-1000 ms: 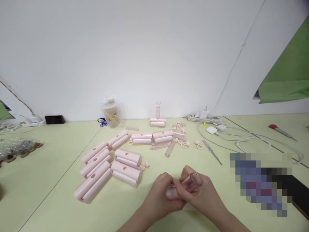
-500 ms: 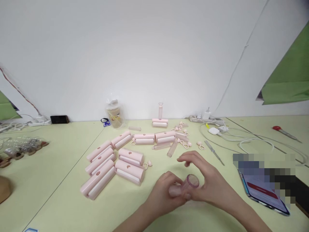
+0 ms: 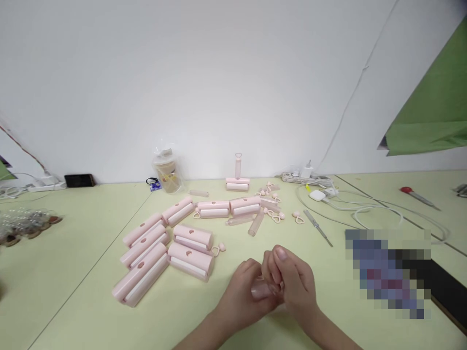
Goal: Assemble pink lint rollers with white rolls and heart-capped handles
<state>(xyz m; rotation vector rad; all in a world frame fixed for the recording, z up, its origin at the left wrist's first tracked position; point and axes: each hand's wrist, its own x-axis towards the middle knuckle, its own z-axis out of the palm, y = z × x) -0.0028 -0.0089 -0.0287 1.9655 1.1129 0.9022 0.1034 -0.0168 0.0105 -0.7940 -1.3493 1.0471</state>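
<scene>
- At the near side of the pale green table [image 3: 85,318], below the pink roller heads [image 3: 191,261], I have a translucent pink tube [image 3: 260,290] raised between both hands.
- With the left hand [image 3: 242,294] I hold the tube's left part; its fingers are wrapped round it, a short stretch of clear wall showing.
- The right hand [image 3: 290,279] has its fingers curled well in over the tube's other end, thumb lying on top. That end is hidden, so I cannot tell whether they clasp the tube itself or a small part at its mouth.
- I judge the step in hand to be two-handed work on that covered end, perhaps pressing or twisting; which of these, I can't say.
- Beyond the hands, loose tubes [image 3: 257,223] and a heart-ring cap [image 3: 296,214] lie untouched. At the back stands a roller with an upright handle [image 3: 238,168], the likely pattern for the joint.
- As I read it, the next move calls for a steady left grip, with the right hand's effort kept along the tube's line so nothing slips or skews.
</scene>
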